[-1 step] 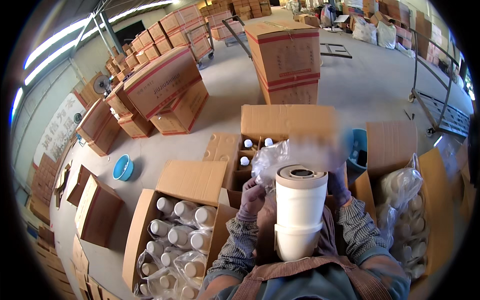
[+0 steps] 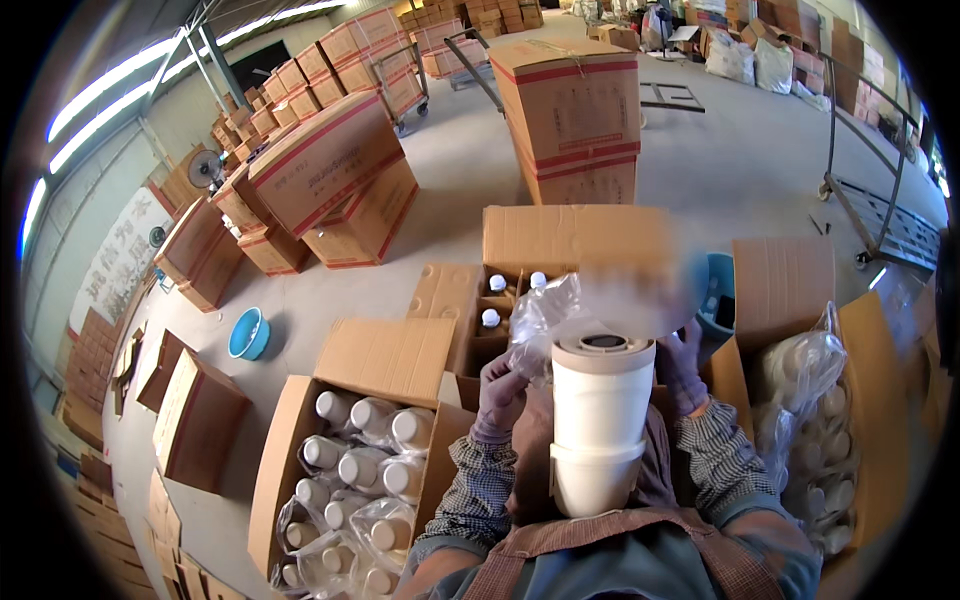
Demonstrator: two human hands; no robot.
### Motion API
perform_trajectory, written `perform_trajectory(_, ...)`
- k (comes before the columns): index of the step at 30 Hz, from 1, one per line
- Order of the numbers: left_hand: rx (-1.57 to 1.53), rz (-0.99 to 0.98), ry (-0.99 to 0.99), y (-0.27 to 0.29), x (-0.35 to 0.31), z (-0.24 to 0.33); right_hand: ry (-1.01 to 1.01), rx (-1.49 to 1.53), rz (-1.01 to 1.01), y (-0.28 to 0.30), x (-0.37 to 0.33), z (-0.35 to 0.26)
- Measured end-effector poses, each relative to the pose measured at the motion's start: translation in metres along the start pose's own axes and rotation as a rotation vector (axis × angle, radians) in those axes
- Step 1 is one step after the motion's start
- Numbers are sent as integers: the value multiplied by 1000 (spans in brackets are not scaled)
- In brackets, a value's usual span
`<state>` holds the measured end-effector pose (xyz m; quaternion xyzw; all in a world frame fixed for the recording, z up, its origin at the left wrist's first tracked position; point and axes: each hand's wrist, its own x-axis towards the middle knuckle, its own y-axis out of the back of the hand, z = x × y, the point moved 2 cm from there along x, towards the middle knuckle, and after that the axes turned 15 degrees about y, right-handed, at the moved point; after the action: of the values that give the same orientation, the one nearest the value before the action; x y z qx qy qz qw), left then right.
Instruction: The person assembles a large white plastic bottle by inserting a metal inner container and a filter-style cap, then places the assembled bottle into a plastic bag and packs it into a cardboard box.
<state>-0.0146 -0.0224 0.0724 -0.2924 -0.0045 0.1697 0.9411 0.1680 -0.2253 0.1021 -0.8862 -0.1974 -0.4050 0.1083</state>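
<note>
My left hand (image 2: 498, 395), in a purple glove, is closed, its fingertips pinched on a clear plastic bag (image 2: 548, 308). The bag reaches over the front of an open carton with dividers (image 2: 467, 335), where several white-capped bottles (image 2: 489, 318) stand. My right hand (image 2: 682, 368), also gloved, is raised at the other side of a white cylinder with a beige top (image 2: 600, 430). This cylinder stands upright between my forearms. A blurred patch covers the area by the right fingertips, so whether they grip anything is hidden.
To the left, an open carton (image 2: 268, 480) holds several white bottles in clear plastic. Another open carton (image 2: 870, 400) of wrapped bottles stands at the right. Blue tubs (image 2: 249, 334) sit on the floor. Stacked cartons (image 2: 570, 110) and a metal trolley (image 2: 880, 215) are farther off.
</note>
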Motion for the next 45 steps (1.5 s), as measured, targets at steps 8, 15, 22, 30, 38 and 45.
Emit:
perform_trajectory(8, 1163, -205, -501, -23, -102, -29, 263, -385, -550, 60, -128, -39)
perform_trajectory(15, 1844, -401, -241, 24, -171, -113, 10, -384, -837, 66, -207, -61)
perform_trajectory(22, 1434, -431, -51, -32, -159, -99, 6, -163, -549, 72, -223, -38)
perform_trajectory(30, 549, -493, 206, -208, -67, -39, -470, 357, -306, 61, -200, -81)
perform_trajectory(38, 227, -1218, 372, -337, -11, -103, -551, 251, 110, 128, -201, -77)
perform_trajectory(45, 97, -1514, 566, -399, -24, -183, -459, -402, 156, 245, -212, -73)
